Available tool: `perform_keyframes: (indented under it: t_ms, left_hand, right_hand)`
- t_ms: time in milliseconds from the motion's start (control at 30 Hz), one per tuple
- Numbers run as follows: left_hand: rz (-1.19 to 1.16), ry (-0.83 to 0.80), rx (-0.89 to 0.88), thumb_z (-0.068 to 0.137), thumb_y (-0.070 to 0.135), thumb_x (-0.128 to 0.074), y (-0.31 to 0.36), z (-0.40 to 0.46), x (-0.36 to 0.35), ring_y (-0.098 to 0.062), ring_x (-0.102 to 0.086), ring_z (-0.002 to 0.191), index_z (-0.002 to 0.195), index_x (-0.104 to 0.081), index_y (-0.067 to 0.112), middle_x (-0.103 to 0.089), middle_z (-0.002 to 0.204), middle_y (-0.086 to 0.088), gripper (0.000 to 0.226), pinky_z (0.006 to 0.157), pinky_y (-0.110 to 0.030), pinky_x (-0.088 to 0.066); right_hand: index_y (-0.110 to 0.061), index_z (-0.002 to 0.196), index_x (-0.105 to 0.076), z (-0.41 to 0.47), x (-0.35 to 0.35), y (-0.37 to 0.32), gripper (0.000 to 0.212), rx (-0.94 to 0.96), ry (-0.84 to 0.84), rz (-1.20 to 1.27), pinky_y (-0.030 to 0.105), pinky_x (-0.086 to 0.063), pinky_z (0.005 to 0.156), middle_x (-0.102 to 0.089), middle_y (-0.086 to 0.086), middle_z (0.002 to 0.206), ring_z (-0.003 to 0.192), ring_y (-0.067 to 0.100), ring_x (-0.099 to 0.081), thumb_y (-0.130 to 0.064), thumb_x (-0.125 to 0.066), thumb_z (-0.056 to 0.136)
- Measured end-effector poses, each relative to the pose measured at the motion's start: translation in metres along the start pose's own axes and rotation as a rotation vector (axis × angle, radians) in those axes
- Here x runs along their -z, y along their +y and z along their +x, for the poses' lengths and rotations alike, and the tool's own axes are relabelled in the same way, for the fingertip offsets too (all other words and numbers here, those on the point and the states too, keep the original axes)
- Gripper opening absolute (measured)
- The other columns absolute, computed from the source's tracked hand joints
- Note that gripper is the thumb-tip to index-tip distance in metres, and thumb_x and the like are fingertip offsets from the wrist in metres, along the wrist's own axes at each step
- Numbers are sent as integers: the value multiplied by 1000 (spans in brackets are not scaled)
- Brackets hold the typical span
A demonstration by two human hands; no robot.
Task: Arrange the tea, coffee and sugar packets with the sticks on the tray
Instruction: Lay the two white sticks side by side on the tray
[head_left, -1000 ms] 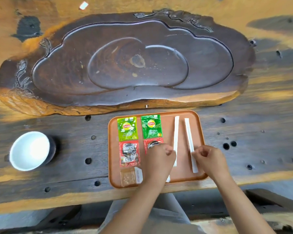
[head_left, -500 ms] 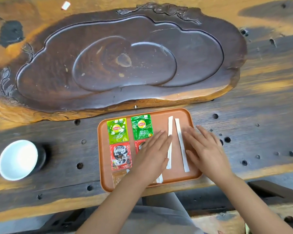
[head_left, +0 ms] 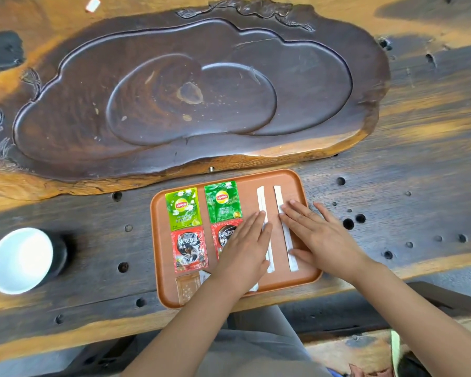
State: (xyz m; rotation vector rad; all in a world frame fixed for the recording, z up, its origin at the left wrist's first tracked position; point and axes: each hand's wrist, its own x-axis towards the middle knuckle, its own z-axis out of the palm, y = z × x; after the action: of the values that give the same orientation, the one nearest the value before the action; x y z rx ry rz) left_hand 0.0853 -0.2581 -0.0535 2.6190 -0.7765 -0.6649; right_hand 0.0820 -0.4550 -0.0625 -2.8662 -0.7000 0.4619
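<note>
An orange-brown tray (head_left: 299, 186) lies at the table's near edge. On it are two green Lipton tea packets (head_left: 183, 208) (head_left: 222, 201) side by side, two red Nescafe coffee packets (head_left: 189, 248) (head_left: 223, 235) below them, and a clear sugar packet (head_left: 187, 288) at the front left. Two white paper-wrapped sticks (head_left: 261, 198) (head_left: 284, 232) lie lengthwise on the right half. My left hand (head_left: 244, 254) lies flat, fingers straight, over the second coffee packet and against the left stick. My right hand (head_left: 318, 238) lies flat with spread fingers beside the right stick, fingertips touching it.
A large carved dark wooden tea board (head_left: 174, 99) fills the table behind the tray. A white-lined cup (head_left: 21, 258) stands at the left. The wooden tabletop (head_left: 405, 213) has several round holes. A small white scrap (head_left: 92, 4) lies at the far left.
Both hands went from pinched fingers on the sticks to flat, open palms. The two sticks now lie straighter and parallel. The camera view shifted slightly.
</note>
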Motion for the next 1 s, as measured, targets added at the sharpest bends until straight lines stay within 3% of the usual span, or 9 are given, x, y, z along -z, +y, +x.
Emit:
perform_keyframes:
  t_ms: [100,333,600,700,833,1000]
  left_hand:
    - [43,-21,30,69,21,-74,4,-3,-2,-32,-31,135,134,-42,4,-35,146,-19,73,105,-45,-6]
    - [-1,5,16,85,20,-55,6,-3,0,-24,0,143,144,-19,8,-6,156,-12,70,107,-31,13]
    - [-21,43,45,86,23,-54,5,-3,-2,-21,5,143,145,-16,13,0,157,-9,71,106,-28,13]
    - [-36,80,44,82,24,-60,8,-4,2,-24,-6,143,142,-28,12,-12,156,-11,69,107,-32,9]
    - [-55,184,27,74,22,-66,6,-21,10,-27,-40,131,125,-51,13,-47,140,-12,54,108,-44,-18]
    - [-187,416,250,84,25,-47,-29,-67,32,-23,-53,113,114,-61,13,-62,120,-5,35,99,-37,-37]
  right_hand:
    - [-11,134,-46,2,1,0,77,14,2,8,39,-12,110,-43,5,144,136,20,-30,-39,-75,69]
    - [-9,132,-49,5,0,-1,77,41,4,19,40,-16,108,-45,7,142,134,22,-34,-37,-78,66]
    - [-13,132,-49,3,0,-2,76,39,35,44,43,-19,112,-43,7,144,135,23,-32,-36,-78,67]
    - [-16,130,-51,2,6,-4,66,-13,85,122,48,-25,109,-45,6,143,135,24,-35,-34,-75,71]
    - [-12,117,-58,-1,13,-7,44,-171,191,236,49,-42,98,-57,6,129,121,28,-49,-31,-65,78]
    - [-5,114,-60,-8,13,-10,38,-457,265,388,44,-48,86,-62,14,110,102,35,-55,-16,-70,78]
